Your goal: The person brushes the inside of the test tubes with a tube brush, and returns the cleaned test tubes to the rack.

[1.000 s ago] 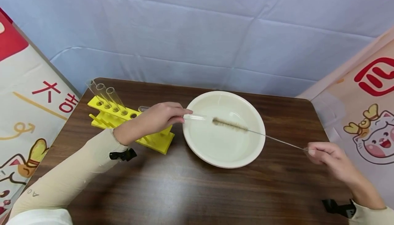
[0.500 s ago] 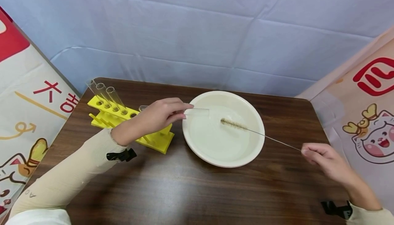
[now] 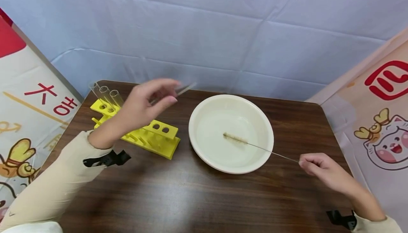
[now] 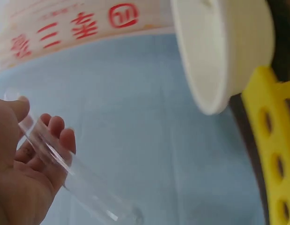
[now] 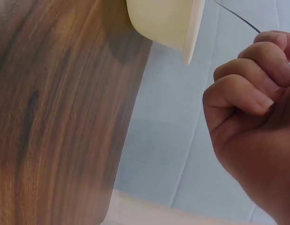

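My left hand [image 3: 146, 100] is raised above the yellow test tube rack [image 3: 162, 148] and holds a clear glass test tube [image 4: 91, 185] between thumb and fingers. In the head view that tube is blurred, tilted up to the right. My right hand [image 3: 325, 171], right of the basin, pinches the wire handle of a test tube brush [image 3: 236, 138]. The brush's bristle end hangs over the white basin [image 3: 193, 148]; whether it touches the liquid I cannot tell. In the right wrist view the fingers [image 5: 238, 93] are curled and only a little wire shows.
Several clear test tubes, one of them a tube [image 3: 116, 97] at the left end, stand in the rack, partly hidden by my left hand. The dark wooden table [image 3: 223, 201] ends at a pale cloth backdrop [image 3: 204, 31]. Printed cloths hang at both sides.
My left hand has lifted the test tube from over the basin up and left above the rack, tilting it. The right hand and brush have moved slightly left and down.
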`<state>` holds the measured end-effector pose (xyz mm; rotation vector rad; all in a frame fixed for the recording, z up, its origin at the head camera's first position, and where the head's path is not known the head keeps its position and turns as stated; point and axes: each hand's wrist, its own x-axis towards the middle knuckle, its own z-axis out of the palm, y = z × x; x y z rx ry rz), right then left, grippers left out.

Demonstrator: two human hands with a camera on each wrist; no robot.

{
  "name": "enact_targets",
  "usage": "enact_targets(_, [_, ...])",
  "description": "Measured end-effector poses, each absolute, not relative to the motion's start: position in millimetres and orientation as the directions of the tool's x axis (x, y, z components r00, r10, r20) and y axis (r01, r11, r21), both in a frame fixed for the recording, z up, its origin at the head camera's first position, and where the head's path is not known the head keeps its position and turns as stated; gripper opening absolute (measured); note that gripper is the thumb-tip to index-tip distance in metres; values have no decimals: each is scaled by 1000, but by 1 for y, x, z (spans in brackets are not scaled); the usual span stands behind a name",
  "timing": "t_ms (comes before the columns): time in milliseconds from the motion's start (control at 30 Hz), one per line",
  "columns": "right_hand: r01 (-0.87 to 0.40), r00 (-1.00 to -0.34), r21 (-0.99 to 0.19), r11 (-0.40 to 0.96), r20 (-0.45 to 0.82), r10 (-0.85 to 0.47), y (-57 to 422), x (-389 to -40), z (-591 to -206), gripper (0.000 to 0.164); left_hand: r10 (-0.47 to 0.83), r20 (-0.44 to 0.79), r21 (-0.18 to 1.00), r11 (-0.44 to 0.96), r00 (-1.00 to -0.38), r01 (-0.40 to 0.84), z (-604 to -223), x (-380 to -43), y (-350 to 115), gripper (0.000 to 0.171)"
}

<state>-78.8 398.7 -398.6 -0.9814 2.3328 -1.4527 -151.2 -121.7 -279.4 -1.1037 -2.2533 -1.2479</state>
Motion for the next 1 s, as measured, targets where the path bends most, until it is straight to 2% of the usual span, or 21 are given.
enact_targets(200, [-404,-765,-854,327,119,-633,396,-78,-401,41,300,656,685,147,-692,714,-255,-149,-149,34])
enact_targets(533, [-404,-767,-838,366,93,-635,392,-76,-401,41,-11,703,695,-203,-711,690,-222,-149,-199,35])
enact_targets(700, [-394,-777,-838,377,84,-624,392,-74,-401,40,-152,679,700,-162,-718,696,-213,-147,-230,28])
enact_targets(767, [-387,-778,-841,377,79,-624,392,-73,-402,40,-203,664,717,-100,-720,690,-212,-146,-242,28])
enact_targets(1000, [-393,-781,-833,388,81,-619,391,-73,-401,40,-293,610,770,0,-736,638,-222,-155,-276,35])
